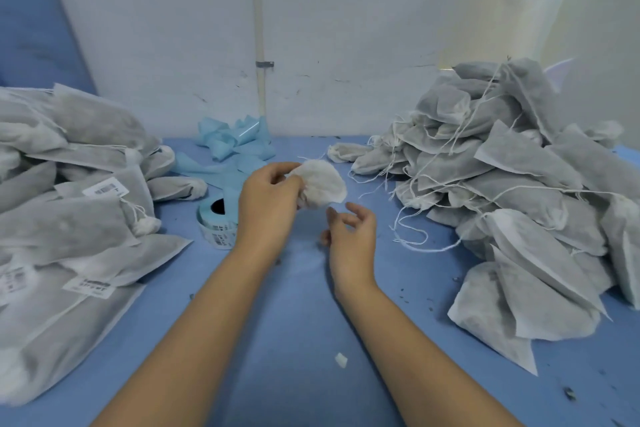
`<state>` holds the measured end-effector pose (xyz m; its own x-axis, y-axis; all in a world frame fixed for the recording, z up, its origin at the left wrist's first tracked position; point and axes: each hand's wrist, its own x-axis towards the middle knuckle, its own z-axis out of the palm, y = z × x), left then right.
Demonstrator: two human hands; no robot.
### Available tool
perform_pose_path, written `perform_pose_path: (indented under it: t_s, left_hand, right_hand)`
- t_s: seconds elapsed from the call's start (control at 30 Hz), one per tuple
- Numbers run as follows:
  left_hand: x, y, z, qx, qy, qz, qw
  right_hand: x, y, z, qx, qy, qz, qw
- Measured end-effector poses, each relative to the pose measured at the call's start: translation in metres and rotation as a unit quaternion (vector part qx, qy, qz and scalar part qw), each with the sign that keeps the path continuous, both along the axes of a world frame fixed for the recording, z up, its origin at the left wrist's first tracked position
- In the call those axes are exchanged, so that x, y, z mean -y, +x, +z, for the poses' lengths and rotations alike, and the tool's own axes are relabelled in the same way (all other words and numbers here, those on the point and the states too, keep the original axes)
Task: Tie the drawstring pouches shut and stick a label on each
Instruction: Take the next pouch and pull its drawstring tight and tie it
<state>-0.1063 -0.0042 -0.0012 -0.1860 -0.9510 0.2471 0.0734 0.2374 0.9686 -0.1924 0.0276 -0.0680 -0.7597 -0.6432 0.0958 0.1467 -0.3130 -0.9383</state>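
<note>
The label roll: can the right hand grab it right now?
Probably not easily. The label roll sits beyond the left hand, which holds a white pouch; the empty right hand would have to cross that arm.

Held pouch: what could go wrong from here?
1. Only the left grip holds the pouch; the right grip is off it. If the neck is untied, it may slacken.
2. Loose strings trail from the untied pile close to the right grip; a snag might drag pouches down.
3. The label roll sits partly behind the left wrist, so it could get knocked.
</note>
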Motion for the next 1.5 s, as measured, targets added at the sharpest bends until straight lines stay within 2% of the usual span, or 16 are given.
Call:
perform_pose_path:
  t_s: [0.1,0.23,0.33,0.4,0.5,0.57,0.67,0.83,0.9,1.03,1.1,1.2,1.37,1.5]
  left_hand:
    - [0.001,0.020,-0.010,0.003,0.016,0.009,1.000]
    - [0.001,0.031,-0.023,0.013,0.000,0.010,1.000]
    - [-0.004,0.029,-0.026,-0.072,0.010,0.000,0.997]
    - [-0.009,0.028,-0.029,-0.098,0.020,-0.005,0.995]
    - [-0.013,0.024,-0.044,-0.020,0.009,-0.019,1.000]
    - [-0.016,0.021,-0.054,0.023,0.044,-0.044,0.998]
    - [-0.018,0.018,-0.062,0.012,0.111,-0.093,0.989]
    - [-0.014,0.021,-0.068,-0.025,0.124,-0.067,0.990]
    - [-0.013,0.021,-0.069,-0.005,0.122,-0.042,0.992]
    - [-0.012,0.021,-0.068,0.069,0.111,-0.013,0.991]
    - [-0.012,0.023,-0.067,0.089,0.103,-0.024,0.990]
    - [-0.013,0.025,-0.065,0.058,0.112,-0.071,0.990]
    - [-0.014,0.029,-0.062,0.002,0.130,-0.111,0.985]
    - [-0.015,0.029,-0.061,-0.012,0.115,-0.101,0.988]
  right_hand:
    - [-0.005,0.008,0.000,-0.175,0.009,-0.025,0.984]
    - [-0.010,0.015,-0.001,-0.346,0.042,-0.032,0.937]
    - [-0.011,0.015,-0.002,-0.418,0.094,-0.099,0.898]
    - [-0.010,0.016,-0.001,-0.378,0.095,-0.111,0.914]
    - [-0.012,0.019,0.005,-0.173,0.044,-0.050,0.983]
    - [-0.012,0.020,0.008,-0.055,0.019,-0.012,0.998]
    - [-0.012,0.023,0.011,0.027,0.012,0.012,0.999]
    - [-0.011,0.024,0.011,0.053,0.014,0.031,0.998]
    - [-0.011,0.021,0.012,0.057,0.037,0.032,0.997]
    - [-0.013,0.015,0.017,0.164,0.021,0.079,0.983]
    - [-0.013,0.014,0.016,0.170,0.017,0.098,0.980]
    - [-0.012,0.015,0.013,0.134,0.022,0.095,0.986]
    - [-0.009,0.017,0.005,0.018,0.051,0.048,0.997]
    - [-0.010,0.021,0.002,-0.048,0.062,0.081,0.994]
